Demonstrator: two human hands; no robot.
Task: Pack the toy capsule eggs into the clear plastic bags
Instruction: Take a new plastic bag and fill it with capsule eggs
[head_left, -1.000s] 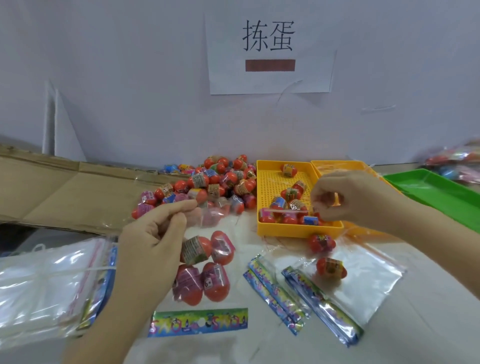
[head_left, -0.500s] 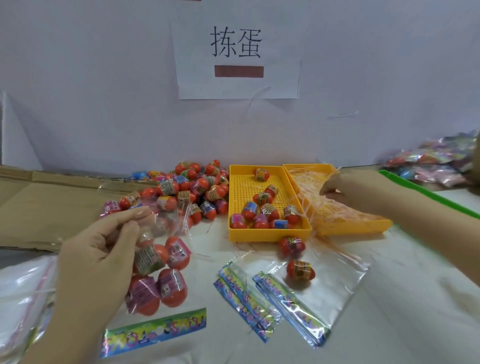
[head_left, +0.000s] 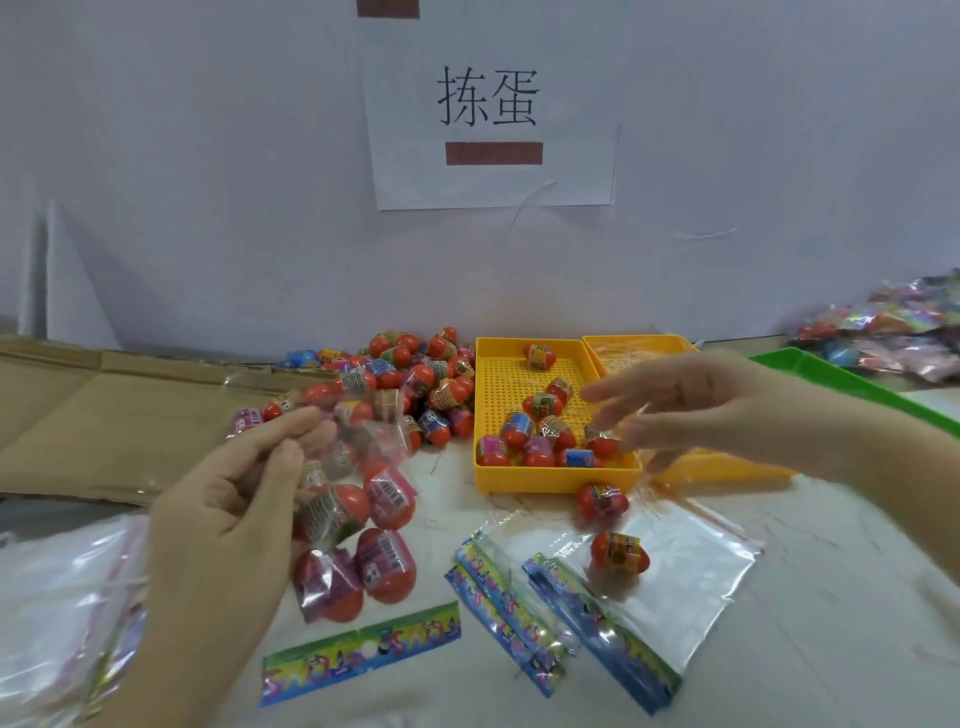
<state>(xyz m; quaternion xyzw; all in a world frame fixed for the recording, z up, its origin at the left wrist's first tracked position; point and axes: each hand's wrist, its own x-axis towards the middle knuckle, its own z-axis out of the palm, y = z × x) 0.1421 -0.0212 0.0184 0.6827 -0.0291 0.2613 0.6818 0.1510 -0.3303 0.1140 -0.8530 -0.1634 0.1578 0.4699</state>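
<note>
The white table (head_left: 810, 649) runs across your whole view, with a brown cardboard sheet (head_left: 104, 415) lying on its far left and a paper sign (head_left: 488, 104) on the wall behind. A stack of clear plastic bags (head_left: 52, 597) sits at the near left edge, a green tray (head_left: 831, 387) at the far right. At centre a yellow tray (head_left: 550, 472) holds about ten toy capsule eggs (head_left: 543, 405), and a loose pile of eggs (head_left: 415, 379) lies just left of it. Your left hand (head_left: 228, 530) is raised over the near left of the table, its grip pinched on the top of a clear bag (head_left: 358, 540) that hangs with at least four eggs inside. Your right hand (head_left: 691, 405) hovers above the yellow tray, blurred, its grip apart, fingers stretched out and nothing in it. Flat bags (head_left: 696, 587) lie near the centre, one egg (head_left: 618, 553) resting on the right-hand one and another egg (head_left: 602, 501) just beyond it, beside the tray's near wall. A colourful card strip (head_left: 363, 654) lies nearest you.
</note>
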